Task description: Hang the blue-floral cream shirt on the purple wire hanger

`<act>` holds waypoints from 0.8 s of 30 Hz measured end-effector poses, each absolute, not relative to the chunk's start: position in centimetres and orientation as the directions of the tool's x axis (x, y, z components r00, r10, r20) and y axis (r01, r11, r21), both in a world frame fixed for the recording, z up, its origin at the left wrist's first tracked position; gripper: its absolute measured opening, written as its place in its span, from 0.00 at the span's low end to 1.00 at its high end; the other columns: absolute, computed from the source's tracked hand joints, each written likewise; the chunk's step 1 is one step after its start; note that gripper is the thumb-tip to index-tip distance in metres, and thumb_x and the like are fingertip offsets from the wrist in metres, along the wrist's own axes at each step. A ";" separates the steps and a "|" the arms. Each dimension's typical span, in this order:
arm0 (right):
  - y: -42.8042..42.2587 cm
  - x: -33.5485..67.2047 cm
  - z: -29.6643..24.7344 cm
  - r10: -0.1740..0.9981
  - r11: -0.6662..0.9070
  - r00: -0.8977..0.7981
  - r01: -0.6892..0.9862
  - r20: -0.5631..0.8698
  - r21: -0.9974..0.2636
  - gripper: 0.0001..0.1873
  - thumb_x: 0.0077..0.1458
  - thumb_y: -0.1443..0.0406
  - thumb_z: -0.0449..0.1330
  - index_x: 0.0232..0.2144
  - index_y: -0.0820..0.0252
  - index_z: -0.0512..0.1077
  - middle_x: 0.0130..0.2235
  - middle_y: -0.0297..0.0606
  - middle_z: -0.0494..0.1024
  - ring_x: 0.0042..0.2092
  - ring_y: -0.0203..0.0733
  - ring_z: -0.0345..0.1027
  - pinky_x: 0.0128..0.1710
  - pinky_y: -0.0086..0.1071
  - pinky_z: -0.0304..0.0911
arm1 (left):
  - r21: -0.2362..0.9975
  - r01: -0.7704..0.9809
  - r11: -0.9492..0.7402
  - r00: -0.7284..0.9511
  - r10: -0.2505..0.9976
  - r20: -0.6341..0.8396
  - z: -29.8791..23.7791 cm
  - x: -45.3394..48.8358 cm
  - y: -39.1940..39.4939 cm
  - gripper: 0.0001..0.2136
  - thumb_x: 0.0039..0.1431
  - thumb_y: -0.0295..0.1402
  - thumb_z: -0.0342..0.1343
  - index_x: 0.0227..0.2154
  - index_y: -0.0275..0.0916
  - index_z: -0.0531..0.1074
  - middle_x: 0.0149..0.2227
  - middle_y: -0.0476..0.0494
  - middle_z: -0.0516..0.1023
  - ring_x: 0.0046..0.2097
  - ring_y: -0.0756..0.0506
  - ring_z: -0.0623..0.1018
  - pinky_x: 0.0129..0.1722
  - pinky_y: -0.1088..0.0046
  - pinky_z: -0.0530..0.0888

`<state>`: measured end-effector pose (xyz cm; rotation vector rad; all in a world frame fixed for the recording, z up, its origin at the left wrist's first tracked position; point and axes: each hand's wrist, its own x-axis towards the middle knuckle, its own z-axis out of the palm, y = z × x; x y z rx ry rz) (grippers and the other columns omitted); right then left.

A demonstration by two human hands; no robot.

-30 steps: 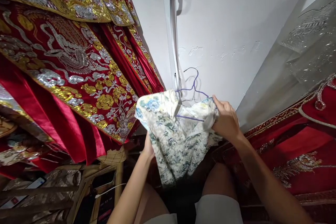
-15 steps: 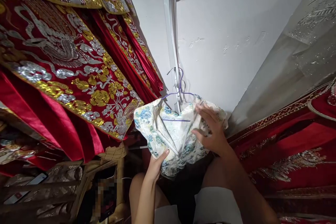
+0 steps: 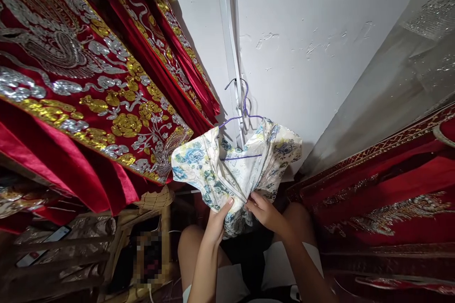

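A white floral blouse (image 3: 196, 158) with blue blooms and a V neckline hangs on a purple hanger (image 3: 245, 108) in front of me. My left hand (image 3: 217, 221) grips its front left of the V's point, thumb on top and fingers hidden behind the cloth. Close beside it, my right hand (image 3: 263, 210) pinches the fabric just right of the point where the neckline edges meet. The ruffled lower part bunches between and below both hands.
Red costumes with gold and silver sequins (image 3: 128, 123) hang at left. Another red embroidered cloth (image 3: 391, 208) covers the right side. A pale upright strip (image 3: 227, 19) runs down the wall (image 3: 313, 19). A wooden chair (image 3: 165, 241) and a phone (image 3: 44, 245) are lower left.
My right hand has come down and inward from the blouse's right shoulder, its spread fingers now closed at the V's point. My left hand keeps its grip.
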<state>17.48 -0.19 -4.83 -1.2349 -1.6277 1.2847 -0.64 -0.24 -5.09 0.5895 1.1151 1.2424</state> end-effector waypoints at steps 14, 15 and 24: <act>0.6 18.4 -8.7 0.985 -0.167 -0.024 0.063 -0.169 -0.984 0.22 0.61 0.51 0.55 0.19 0.54 0.58 0.18 0.32 0.67 0.21 0.36 0.59 0.26 0.32 0.56 | 0.969 0.205 -0.136 -0.475 0.852 0.220 -7.3 2.7 -1.1 0.40 0.57 0.41 0.65 0.67 0.41 0.53 0.74 0.32 0.48 0.75 0.36 0.50 0.72 0.58 0.51; 0.6 18.5 -8.6 0.985 -0.169 -0.034 0.056 -0.171 -0.984 0.23 0.61 0.51 0.55 0.19 0.54 0.58 0.17 0.31 0.66 0.20 0.35 0.59 0.25 0.32 0.56 | 0.948 0.268 -0.172 -0.429 0.860 0.277 -7.7 3.1 -1.3 0.38 0.57 0.40 0.65 0.67 0.42 0.54 0.75 0.32 0.44 0.75 0.36 0.47 0.72 0.58 0.49; 1.1 17.3 -7.2 0.933 -0.318 -0.187 -0.027 -0.308 -0.948 0.23 0.52 0.45 0.60 0.23 0.59 0.69 0.18 0.33 0.74 0.13 0.32 0.59 0.14 0.28 0.49 | 0.960 0.278 -0.028 -0.014 0.999 0.033 -9.7 5.3 -0.4 0.11 0.62 0.41 0.55 0.33 0.41 0.78 0.30 0.42 0.80 0.35 0.40 0.79 0.39 0.68 0.74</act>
